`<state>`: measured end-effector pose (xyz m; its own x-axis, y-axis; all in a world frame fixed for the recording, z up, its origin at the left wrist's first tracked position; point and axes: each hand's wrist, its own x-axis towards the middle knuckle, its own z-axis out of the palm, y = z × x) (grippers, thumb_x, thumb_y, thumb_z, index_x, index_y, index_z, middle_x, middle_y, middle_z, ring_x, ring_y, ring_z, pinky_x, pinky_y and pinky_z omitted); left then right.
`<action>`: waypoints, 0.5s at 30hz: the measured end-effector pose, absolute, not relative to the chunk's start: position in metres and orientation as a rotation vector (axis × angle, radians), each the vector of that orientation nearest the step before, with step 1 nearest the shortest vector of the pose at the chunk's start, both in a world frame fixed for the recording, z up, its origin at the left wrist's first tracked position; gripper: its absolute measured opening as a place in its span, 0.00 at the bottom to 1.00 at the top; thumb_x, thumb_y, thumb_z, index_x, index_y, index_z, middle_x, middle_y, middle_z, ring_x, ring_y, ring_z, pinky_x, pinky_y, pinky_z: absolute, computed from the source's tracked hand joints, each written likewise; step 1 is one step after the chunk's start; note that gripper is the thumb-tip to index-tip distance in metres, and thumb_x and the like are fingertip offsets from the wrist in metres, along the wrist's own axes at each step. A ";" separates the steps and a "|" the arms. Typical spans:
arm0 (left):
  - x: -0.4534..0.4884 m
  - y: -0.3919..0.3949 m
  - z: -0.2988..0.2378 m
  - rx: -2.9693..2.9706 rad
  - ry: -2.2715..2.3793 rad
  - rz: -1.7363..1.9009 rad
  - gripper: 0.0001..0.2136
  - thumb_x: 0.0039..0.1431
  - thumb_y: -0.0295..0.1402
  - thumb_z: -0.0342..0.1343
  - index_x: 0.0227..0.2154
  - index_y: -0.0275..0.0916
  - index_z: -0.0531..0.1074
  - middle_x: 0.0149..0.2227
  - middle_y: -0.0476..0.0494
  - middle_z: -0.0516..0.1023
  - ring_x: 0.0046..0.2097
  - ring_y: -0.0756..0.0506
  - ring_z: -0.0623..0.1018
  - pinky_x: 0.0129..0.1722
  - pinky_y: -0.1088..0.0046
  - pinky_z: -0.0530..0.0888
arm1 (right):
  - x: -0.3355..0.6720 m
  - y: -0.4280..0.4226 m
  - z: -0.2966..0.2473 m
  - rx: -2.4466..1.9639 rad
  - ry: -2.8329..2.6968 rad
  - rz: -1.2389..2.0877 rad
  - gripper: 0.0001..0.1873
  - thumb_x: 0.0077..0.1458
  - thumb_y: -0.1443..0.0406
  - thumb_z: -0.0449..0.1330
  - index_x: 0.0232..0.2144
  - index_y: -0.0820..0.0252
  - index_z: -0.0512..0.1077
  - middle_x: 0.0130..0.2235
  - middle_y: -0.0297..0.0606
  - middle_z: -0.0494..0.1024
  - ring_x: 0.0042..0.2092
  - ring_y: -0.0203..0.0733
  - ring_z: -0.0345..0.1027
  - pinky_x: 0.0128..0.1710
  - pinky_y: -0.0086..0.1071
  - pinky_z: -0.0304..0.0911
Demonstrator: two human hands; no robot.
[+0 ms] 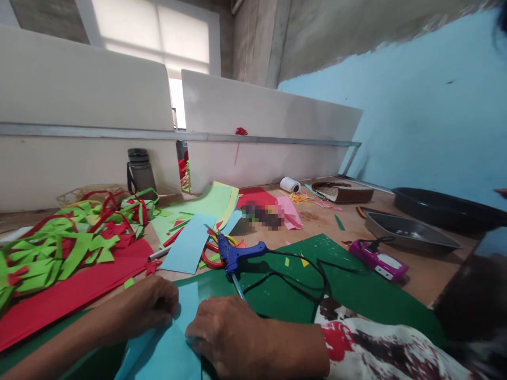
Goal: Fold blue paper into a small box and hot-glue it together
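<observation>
Working over the green mat (356,298), the left hand (156,306) and right hand (227,335) are clasping the blue sheet (178,348) by its edges; it's looking bent but unfinished, the glue gun (236,255) lying idle.

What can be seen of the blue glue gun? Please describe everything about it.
The blue glue gun has a smooth, plastic-looking body, with a handle reaching to the right and a thin nozzle pointing away and leftward, toward the light blue paper. A pale, translucent glue stick sticks out of its rear, toward the right hand; whether they touch is unclear. A black cord leaves the handle's end. The gun, gripped by neither of the hands, appears to lie on its side near the far edge of the green sheet.
</observation>
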<state>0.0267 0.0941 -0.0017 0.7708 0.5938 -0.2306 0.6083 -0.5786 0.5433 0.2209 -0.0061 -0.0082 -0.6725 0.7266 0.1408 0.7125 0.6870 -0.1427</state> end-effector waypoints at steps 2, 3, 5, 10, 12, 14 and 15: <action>0.027 0.094 -0.002 2.337 0.884 -0.034 0.07 0.42 0.24 0.49 0.22 0.35 0.72 0.23 0.49 0.72 0.27 0.49 0.70 0.26 0.78 0.63 | 0.222 -0.008 -0.004 -1.124 -2.718 0.129 0.02 0.49 0.67 0.55 0.26 0.59 0.65 0.28 0.33 0.72 0.30 0.34 0.64 0.23 0.26 0.48; 0.027 0.094 -0.001 2.335 0.893 -0.024 0.06 0.42 0.24 0.49 0.23 0.35 0.72 0.23 0.49 0.72 0.28 0.49 0.70 0.26 0.78 0.63 | 0.223 -0.009 -0.001 -1.105 -2.717 0.145 0.02 0.49 0.67 0.55 0.26 0.59 0.66 0.28 0.33 0.72 0.30 0.34 0.64 0.23 0.26 0.49; 0.025 0.094 -0.002 2.331 0.910 -0.017 0.06 0.44 0.25 0.50 0.24 0.35 0.72 0.25 0.49 0.73 0.29 0.49 0.71 0.27 0.78 0.64 | 0.227 -0.013 0.011 -1.074 -2.693 0.190 0.03 0.52 0.67 0.55 0.27 0.60 0.67 0.27 0.33 0.73 0.29 0.33 0.64 0.23 0.25 0.51; 0.016 0.098 -0.008 2.288 0.923 -0.017 0.08 0.46 0.29 0.51 0.30 0.37 0.72 0.30 0.48 0.75 0.33 0.47 0.72 0.31 0.78 0.67 | 0.251 -0.016 0.047 -1.109 -2.338 0.275 0.08 0.54 0.69 0.55 0.35 0.65 0.72 0.33 0.37 0.77 0.34 0.33 0.69 0.34 0.23 0.58; 0.013 0.099 -0.012 2.263 0.929 0.009 0.09 0.47 0.31 0.51 0.32 0.38 0.72 0.32 0.47 0.75 0.34 0.47 0.72 0.33 0.77 0.68 | 0.267 -0.012 0.056 -1.193 -2.167 0.269 0.08 0.55 0.68 0.55 0.36 0.64 0.74 0.34 0.37 0.78 0.35 0.33 0.69 0.37 0.23 0.58; 0.012 0.101 -0.017 2.240 0.935 0.009 0.09 0.48 0.33 0.51 0.33 0.38 0.72 0.33 0.47 0.75 0.35 0.47 0.71 0.33 0.78 0.68 | 0.283 -0.006 0.060 -1.287 -2.132 0.335 0.08 0.55 0.69 0.55 0.32 0.63 0.75 0.30 0.33 0.77 0.31 0.30 0.67 0.33 0.21 0.57; 0.011 0.102 -0.018 2.236 0.941 0.004 0.09 0.48 0.33 0.51 0.32 0.39 0.72 0.33 0.47 0.75 0.34 0.47 0.71 0.33 0.78 0.68 | 0.290 -0.003 0.061 -1.303 -2.139 0.377 0.07 0.54 0.68 0.56 0.29 0.63 0.75 0.26 0.31 0.75 0.28 0.29 0.64 0.29 0.21 0.55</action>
<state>0.0115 0.1016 -0.0184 0.7361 0.6282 -0.2521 0.6262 -0.4906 0.6060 0.2896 -0.0028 0.0607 -0.3385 0.8761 0.3435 0.7059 0.4778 -0.5229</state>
